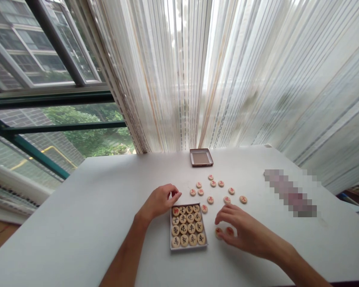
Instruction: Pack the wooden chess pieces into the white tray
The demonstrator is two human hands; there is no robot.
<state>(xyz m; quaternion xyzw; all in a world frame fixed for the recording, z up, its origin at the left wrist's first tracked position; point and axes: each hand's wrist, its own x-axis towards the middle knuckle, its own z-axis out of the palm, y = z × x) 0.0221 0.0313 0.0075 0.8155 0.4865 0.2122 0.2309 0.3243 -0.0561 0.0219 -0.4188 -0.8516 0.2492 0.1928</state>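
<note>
A shallow square box (189, 249) holds rows of wooden Chinese chess pieces, mostly with black characters. One red-lettered piece (175, 211) sits in its far left corner. Just beyond that corner is my left hand (161, 199), thumb and forefinger drawn together in a loose pinch with no piece visible in it. To the right of the box, my right hand (242, 229) reaches over the table with thumb and fingers apart. Under its fingers lie two pieces, one near the thumb (218, 232) and a red-lettered one (229, 230) partly covered by the hand.
Several red-lettered chess pieces (210, 200) are scattered on the white table (107, 223) beyond the box. An open brown-rimmed box lid (201, 164) lies near the far edge. A blurred-out object (290, 193) is at the right. Striped curtains (179, 79) hang behind the table.
</note>
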